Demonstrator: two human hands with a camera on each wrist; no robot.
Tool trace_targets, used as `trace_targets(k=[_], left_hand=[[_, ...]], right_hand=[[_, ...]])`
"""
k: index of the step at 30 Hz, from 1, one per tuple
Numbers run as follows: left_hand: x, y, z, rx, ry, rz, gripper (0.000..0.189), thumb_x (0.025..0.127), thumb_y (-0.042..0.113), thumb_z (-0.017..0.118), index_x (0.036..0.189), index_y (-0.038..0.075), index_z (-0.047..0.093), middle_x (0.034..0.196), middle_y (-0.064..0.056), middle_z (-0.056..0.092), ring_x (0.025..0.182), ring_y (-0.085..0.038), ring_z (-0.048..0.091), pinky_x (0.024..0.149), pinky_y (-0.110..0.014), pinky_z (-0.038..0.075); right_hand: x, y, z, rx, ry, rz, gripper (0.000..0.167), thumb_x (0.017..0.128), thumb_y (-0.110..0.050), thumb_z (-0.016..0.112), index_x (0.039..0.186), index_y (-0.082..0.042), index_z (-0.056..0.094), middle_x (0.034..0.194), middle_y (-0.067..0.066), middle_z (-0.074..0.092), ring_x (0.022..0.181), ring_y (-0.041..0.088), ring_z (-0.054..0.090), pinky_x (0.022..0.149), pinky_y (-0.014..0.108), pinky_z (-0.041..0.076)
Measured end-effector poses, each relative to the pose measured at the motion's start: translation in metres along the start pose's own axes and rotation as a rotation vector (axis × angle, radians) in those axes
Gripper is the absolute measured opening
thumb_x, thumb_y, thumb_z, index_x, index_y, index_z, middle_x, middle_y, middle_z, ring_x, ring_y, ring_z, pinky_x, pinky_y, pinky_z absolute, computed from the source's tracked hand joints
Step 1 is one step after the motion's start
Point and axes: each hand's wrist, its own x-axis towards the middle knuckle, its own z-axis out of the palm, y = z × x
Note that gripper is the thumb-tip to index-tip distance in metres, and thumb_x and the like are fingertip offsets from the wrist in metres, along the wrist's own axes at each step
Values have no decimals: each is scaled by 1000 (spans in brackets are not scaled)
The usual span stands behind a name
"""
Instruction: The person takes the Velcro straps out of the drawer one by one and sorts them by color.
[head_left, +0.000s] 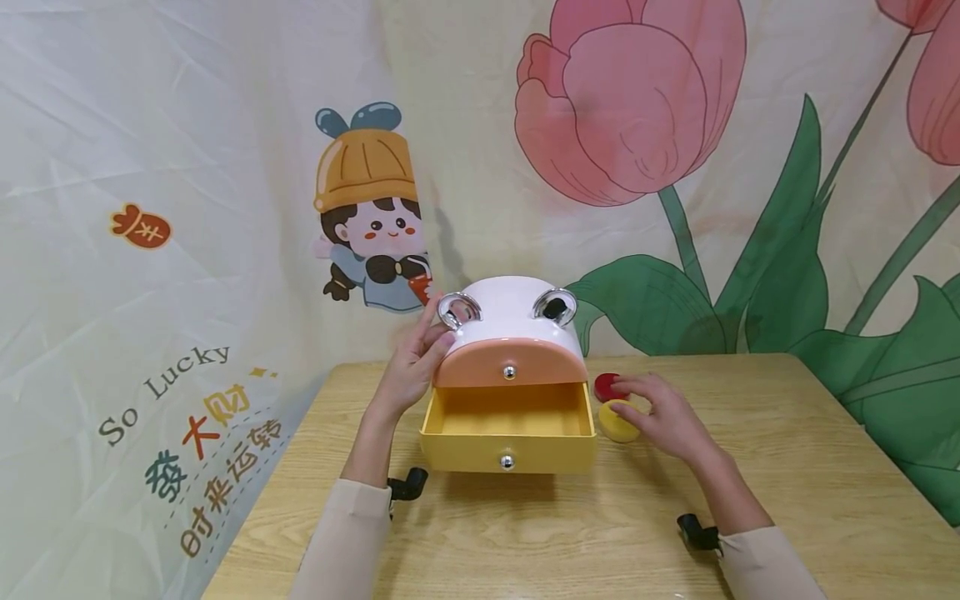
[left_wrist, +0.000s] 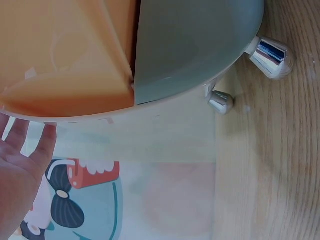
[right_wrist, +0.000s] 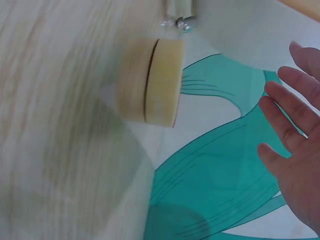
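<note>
A white, frog-like drawer box (head_left: 510,312) with silver-ringed eyes stands on the table; its lower yellow drawer (head_left: 506,452) is pulled out and its orange upper drawer (head_left: 487,363) is closed. My left hand (head_left: 411,371) rests on the box's left side, and in the left wrist view its extended fingertips touch the box edge. To the right of the box lie a red disc (head_left: 609,388) and, in front of it, a yellow disc (head_left: 621,425). My right hand (head_left: 663,412) hovers at these discs. The right wrist view shows its fingers (right_wrist: 290,110) extended, apart from the thick yellow disc (right_wrist: 166,82).
The wooden table (head_left: 787,433) spreads to the right and front. A patterned cloth (head_left: 465,167) with tulips and a cartoon child hangs behind the table. Each wrist carries a small black mount (head_left: 411,485).
</note>
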Motion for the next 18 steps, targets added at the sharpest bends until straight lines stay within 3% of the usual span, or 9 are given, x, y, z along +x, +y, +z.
trace_targets(k=[7,14,18], left_hand=[[0,0,1,-5,-1,-14,66,109,37,55,160,57,19,153,-10,57,127,-30,66,105,-36,55],[-1,3,1,-6,6,-31,67,108,39,56,162,54,19,153,-8,57,129,-31,65,106,-39,54],[-1,4,1,-6,7,-33,67,108,38,56,162,54,19,152,-9,58,129,-32,65,106,-39,54]], right_hand=[[1,-19,-7,15,72,-116,41,95,-20,78,134,-13,70,145,12,64,133,38,57,103,61,54],[1,-46,-17,31,154,-268,40,91,-15,81,130,-10,73,139,11,68,134,35,59,120,64,35],[2,-52,-17,32,179,-326,38,91,-12,81,128,-8,73,136,12,70,129,34,63,121,61,34]])
